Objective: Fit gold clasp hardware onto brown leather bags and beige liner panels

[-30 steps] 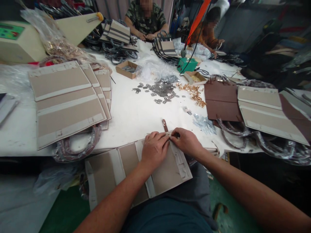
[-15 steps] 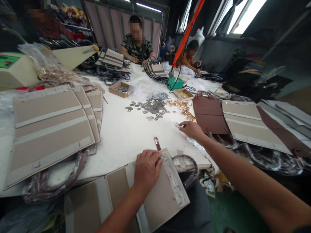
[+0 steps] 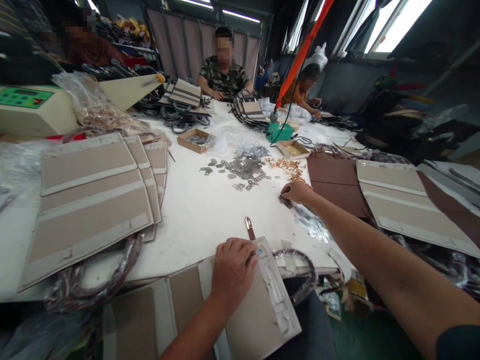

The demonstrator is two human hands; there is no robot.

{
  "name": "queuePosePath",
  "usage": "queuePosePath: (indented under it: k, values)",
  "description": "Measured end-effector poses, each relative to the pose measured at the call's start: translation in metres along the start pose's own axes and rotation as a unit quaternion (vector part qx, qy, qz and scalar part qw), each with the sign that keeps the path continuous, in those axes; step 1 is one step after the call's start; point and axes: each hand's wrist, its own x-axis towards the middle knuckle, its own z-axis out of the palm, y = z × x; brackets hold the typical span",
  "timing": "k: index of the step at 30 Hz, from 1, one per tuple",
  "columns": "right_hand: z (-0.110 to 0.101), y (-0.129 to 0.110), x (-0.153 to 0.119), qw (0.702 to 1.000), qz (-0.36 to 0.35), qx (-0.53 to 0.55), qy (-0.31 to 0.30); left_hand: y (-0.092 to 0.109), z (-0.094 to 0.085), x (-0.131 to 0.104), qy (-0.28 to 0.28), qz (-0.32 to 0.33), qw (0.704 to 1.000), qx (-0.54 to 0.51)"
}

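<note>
My left hand [image 3: 234, 265] rests with curled fingers on the upper edge of a beige bag panel [image 3: 258, 320] lying across my lap and the table edge. What its fingertips pinch is too small to name. A brown strap with a metal end [image 3: 249, 228] sticks out past the panel's top. Farther right, my right hand [image 3: 296, 192] has its fingers pressed together over small dark pieces [image 3: 285, 201] on the white table; its grip is partly hidden. Silvery metal strips [image 3: 313, 225] lie below that wrist. Flat metal plates [image 3: 245, 169] and gold-coloured hardware [image 3: 290, 167] are spread beyond.
Beige panels [image 3: 93, 185] with wrapped handles are stacked at left, brown and beige ones [image 3: 393, 187] at right. Behind are a cardboard box [image 3: 194, 141], a green device [image 3: 280, 132] and a machine [image 3: 33, 107]. A person [image 3: 225, 72] sits opposite; others are farther off.
The view has shifted, so the table scene sits farther right. My right hand has moved slightly nearer the metal strips, over small dark pieces. My left hand stays on the panel.
</note>
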Motion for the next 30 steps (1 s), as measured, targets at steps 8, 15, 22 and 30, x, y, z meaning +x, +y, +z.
queuePosePath:
  k: [8, 15, 22, 30]
  values:
    - [-0.005, -0.004, -0.027, 0.995, 0.037, 0.087, 0.028, -0.001, 0.001, 0.0, 0.007, 0.004, 1.0, -0.007]
    - [-0.03, -0.014, -0.064, 0.969, 0.072, 0.218, 0.087, 0.0, 0.0, 0.0, 0.001, 0.013, 1.0, 0.022]
    - [-0.025, -0.05, -0.18, 0.956, -0.021, 0.271, -0.112, 0.001, 0.005, -0.005, -0.017, 0.016, 0.999, 0.042]
    - [0.044, -0.074, -0.274, 0.939, 0.002, 0.326, -0.109, 0.002, 0.01, -0.006, -0.006, 0.026, 0.999, 0.046]
